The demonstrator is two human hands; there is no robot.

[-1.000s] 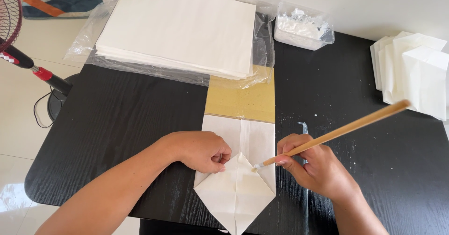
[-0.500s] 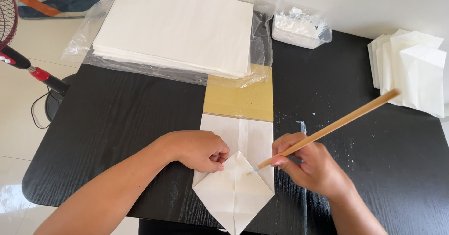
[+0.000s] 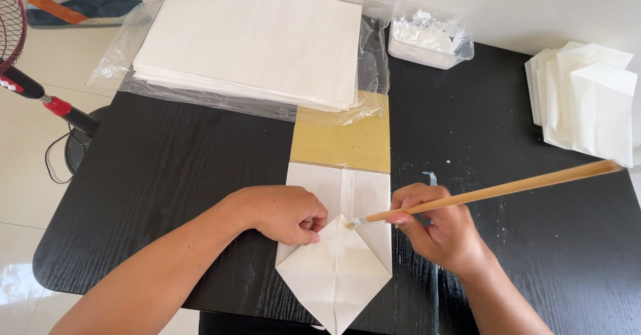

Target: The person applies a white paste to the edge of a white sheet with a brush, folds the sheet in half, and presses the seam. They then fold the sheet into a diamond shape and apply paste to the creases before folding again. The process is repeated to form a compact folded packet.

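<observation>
my left hand (image 3: 288, 213) is pressing down on the folded white paper (image 3: 338, 255), fingers curled in and pinching at the edge of the flap near the centre fold. my right hand (image 3: 437, 231) is gripping a long wooden brush (image 3: 491, 191) between thumb and fingertips, low on the handle, with the handle angling up and out to the right. the brush tip is touching the paper right at the peak where the two diagonal flaps are meeting. the paper is lying at the near edge of the black table (image 3: 167, 168), bottom folded to a point that is overhanging the edge, top end sitting on a tan cardboard sheet (image 3: 342, 141). beyond the cardboard, a stack of white sheets (image 3: 247, 38) is lying on clear plastic wrap. a clear tub of white paste (image 3: 427, 38) is sitting just right of that stack. a pile of finished white folded pieces (image 3: 587, 101) is sitting far right, well apart from my hands. a fan stand (image 3: 47, 101) is showing off the left side.
</observation>
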